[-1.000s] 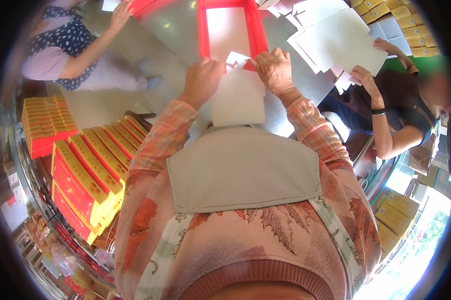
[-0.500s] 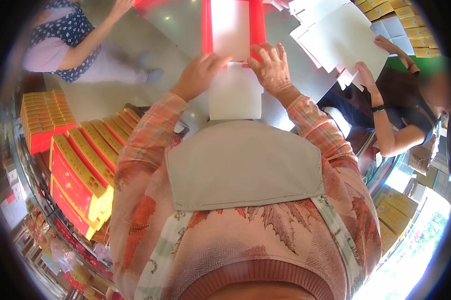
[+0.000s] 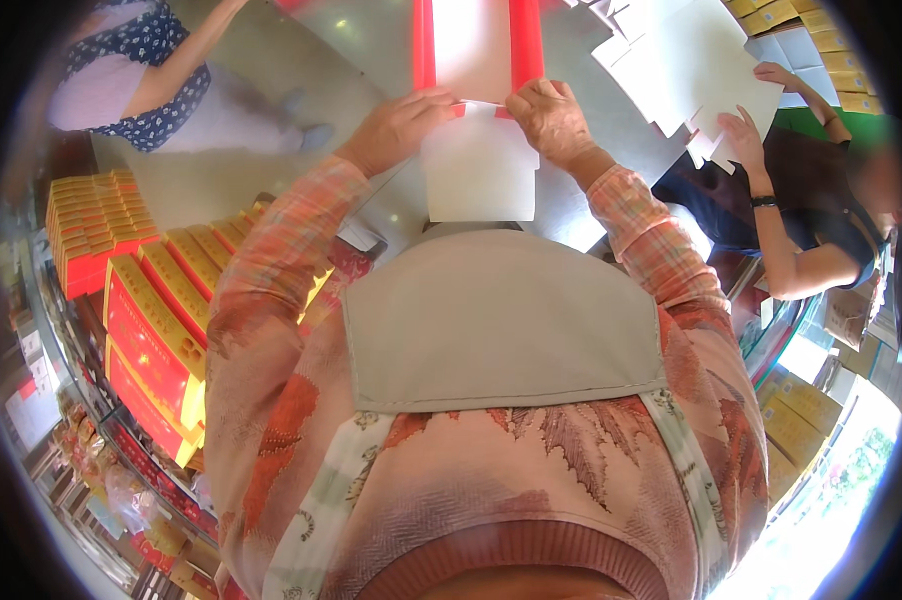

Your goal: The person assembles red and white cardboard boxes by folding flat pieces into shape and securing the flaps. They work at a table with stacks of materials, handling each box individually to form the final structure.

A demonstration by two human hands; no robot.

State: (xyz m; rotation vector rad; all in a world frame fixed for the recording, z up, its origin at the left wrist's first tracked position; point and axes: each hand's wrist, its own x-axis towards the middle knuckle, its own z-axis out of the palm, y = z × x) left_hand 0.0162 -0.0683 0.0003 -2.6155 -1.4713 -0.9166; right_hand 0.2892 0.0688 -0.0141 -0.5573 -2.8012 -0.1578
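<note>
1. At the far left, a block of small red-and-gold boxes stands behind long, upright red-and-gold cardboard boxes.
2. Above them, a person in a dark blue patterned apron reaches an arm toward the upper edge.
3. The left hand is at the near left corner of an open cardboard box with red side walls and a white base. Its fingers bend against that corner; whether they clasp it cannot be told.
4. The box lies between the hands, its white near flap extending toward the wearer's grey apron bib.
5. The right hand has its fingers curled, gripping the near right corner.
6. Beside it, the grey, shiny tabletop carries overlapping white cardboard sheets.
7. At the right, a dark-clothed co-worker has both hands at those sheets, near stacked yellow boxes.
</note>
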